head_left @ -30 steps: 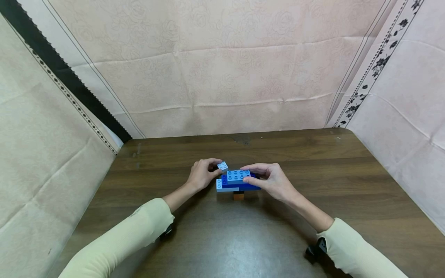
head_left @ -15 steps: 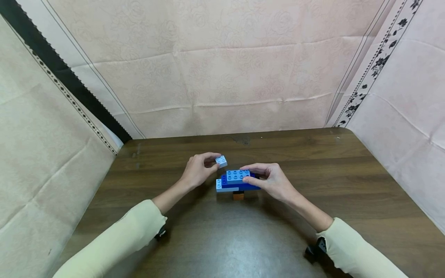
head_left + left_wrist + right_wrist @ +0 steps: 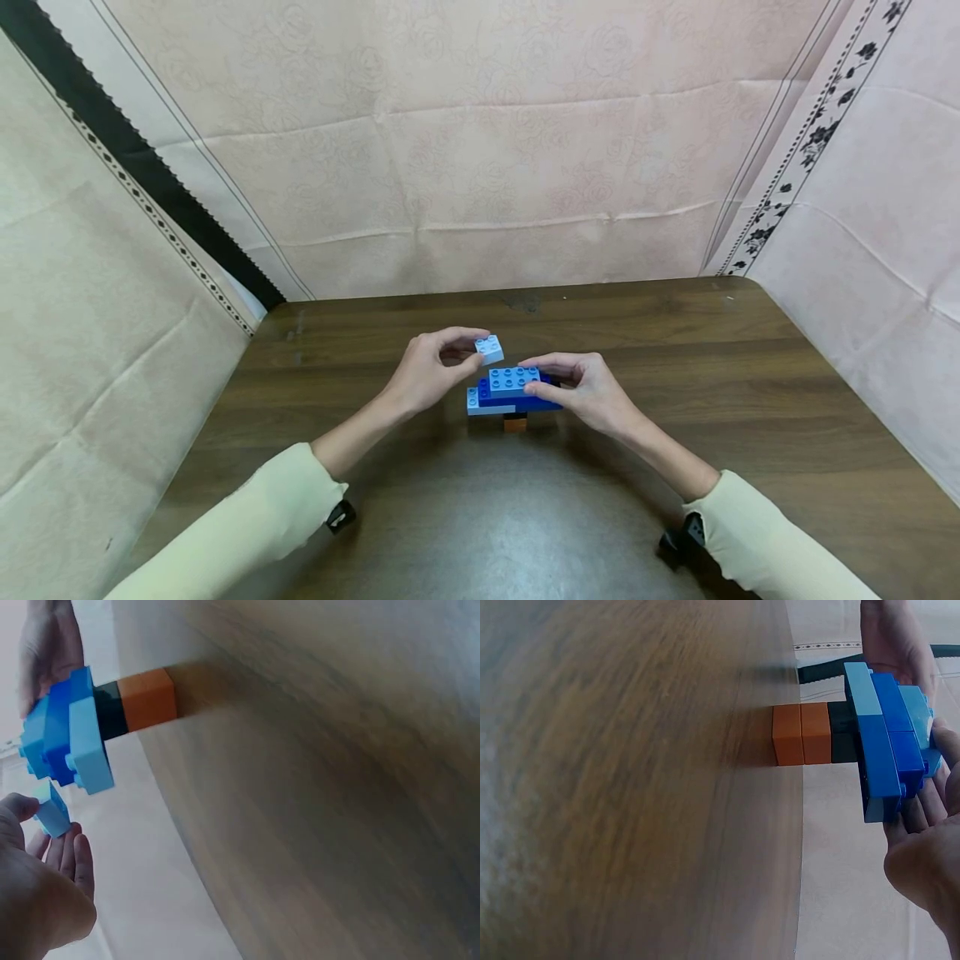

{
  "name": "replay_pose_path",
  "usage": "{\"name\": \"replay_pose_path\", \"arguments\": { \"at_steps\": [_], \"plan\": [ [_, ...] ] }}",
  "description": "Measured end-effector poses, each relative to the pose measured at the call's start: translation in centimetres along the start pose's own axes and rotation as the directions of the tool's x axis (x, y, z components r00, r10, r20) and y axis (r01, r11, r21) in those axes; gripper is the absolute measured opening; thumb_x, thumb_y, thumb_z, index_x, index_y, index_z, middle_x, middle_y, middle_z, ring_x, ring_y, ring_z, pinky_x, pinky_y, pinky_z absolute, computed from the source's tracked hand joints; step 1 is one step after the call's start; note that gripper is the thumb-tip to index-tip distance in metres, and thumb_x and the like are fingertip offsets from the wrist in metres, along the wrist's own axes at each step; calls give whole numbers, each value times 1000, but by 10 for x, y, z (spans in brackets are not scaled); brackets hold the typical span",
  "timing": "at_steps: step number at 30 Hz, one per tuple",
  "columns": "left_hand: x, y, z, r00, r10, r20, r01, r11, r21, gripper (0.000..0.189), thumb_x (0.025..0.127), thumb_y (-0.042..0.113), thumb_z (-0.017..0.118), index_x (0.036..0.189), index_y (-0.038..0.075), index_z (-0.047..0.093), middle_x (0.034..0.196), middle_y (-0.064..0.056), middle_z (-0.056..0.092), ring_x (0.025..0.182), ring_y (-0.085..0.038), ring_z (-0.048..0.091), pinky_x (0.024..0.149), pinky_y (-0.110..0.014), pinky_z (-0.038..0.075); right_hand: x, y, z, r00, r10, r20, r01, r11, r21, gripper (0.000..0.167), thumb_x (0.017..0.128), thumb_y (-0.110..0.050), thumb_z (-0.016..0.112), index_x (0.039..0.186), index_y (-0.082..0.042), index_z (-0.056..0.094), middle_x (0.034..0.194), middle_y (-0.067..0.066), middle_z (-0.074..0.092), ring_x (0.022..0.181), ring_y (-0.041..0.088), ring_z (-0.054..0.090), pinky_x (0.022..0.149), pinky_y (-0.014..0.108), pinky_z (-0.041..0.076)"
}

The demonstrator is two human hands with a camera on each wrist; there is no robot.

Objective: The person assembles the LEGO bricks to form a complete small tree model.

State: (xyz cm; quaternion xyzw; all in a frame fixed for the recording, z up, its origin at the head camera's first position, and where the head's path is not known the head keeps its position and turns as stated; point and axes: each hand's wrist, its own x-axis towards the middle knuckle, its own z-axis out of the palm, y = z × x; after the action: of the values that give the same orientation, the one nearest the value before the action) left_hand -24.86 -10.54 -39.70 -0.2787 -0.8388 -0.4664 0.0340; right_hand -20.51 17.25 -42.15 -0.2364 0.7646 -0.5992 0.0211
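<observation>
Between thumb and fingers my left hand (image 3: 431,367) pinches a small light-blue toy brick (image 3: 490,349), raised just behind and above the built block model (image 3: 513,392). That model has orange bricks (image 3: 801,735) at its foot, a dark brick (image 3: 844,732) over them, then wider layers of light and dark blue. A light-blue brick with several studs (image 3: 509,380) tops it. My right hand (image 3: 588,387) grips the upper layers from the right, thumb at the front and fingers behind. In the left wrist view the pinched brick sits close beside the upper layers.
The model stands on a brown wooden table (image 3: 480,517). Pale patterned cloth (image 3: 487,167) hangs behind the table and at both sides. A dark wrist device (image 3: 682,540) shows at the right sleeve, and another (image 3: 341,515) at the left.
My left hand has lifted the small light-blue brick up and away from the model's left, then shifted it slightly right. My right hand and the model have stayed put.
</observation>
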Motion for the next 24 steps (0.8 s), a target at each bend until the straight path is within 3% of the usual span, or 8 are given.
{"name": "replay_pose_path", "arguments": {
  "at_steps": [7,18,24],
  "plan": [
    [-4,13,3,998,50,36,-48,996,-70,33,100,13,77,132,14,74,121,-1,76,104,-15,73,96,-43,60,-1,2,1,1000,9,-2,-9,1000,21,29,99,-19,79,128,-16,77,119,7,78,100,27,75,88,35,63],
    [-7,22,8,988,121,92,-112,989,-101,32,100,14,77,132,15,74,121,3,76,105,-12,72,96,-39,60,-2,-1,1,1000,3,-14,-3,1000,-13,33,97,-18,81,129,-11,76,122,8,77,100,24,75,86,33,63],
    [-9,23,10,982,140,130,-122,983,-138,32,100,15,77,133,14,74,123,2,75,107,-13,72,98,-50,59,-1,-1,1,1000,-3,-14,2,1000,-16,34,98,-17,80,131,-10,76,123,8,77,101,23,75,86,33,63]
  ]
}}
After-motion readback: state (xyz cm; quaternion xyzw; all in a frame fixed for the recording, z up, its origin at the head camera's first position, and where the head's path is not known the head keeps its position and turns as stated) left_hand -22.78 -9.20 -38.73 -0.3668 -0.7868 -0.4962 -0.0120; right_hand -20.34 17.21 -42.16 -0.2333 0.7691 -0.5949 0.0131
